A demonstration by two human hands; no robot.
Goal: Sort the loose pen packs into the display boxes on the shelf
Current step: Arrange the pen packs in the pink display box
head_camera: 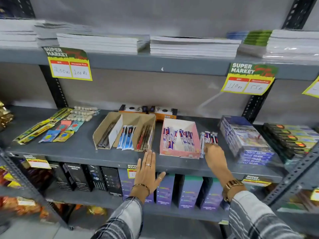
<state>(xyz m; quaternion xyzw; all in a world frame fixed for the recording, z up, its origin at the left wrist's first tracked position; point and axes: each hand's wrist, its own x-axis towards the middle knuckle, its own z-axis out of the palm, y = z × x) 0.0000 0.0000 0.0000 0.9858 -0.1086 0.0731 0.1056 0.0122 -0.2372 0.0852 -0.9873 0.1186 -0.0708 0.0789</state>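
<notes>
A brown cardboard display box point(110, 128) with three compartments stands on the middle shelf, holding dark, blue and red pen packs. To its right a pink display box point(179, 154) holds several white-and-blue pen packs. Loose pen packs point(208, 138) lie on the shelf just right of the pink box. My right hand point(214, 156) reaches to their near ends, fingers closed on them. My left hand point(147, 171) hovers flat and open over the shelf's front edge, below the cardboard box's right corner, holding nothing.
Stacked blue boxed packs point(248, 140) and dark colourful packs point(291, 137) sit to the right. Yellow strips and blister cards point(51, 128) lie at the left. Orange boxes point(155, 111) stand behind the display boxes. Notebooks fill the shelf above, boxed goods the shelf below.
</notes>
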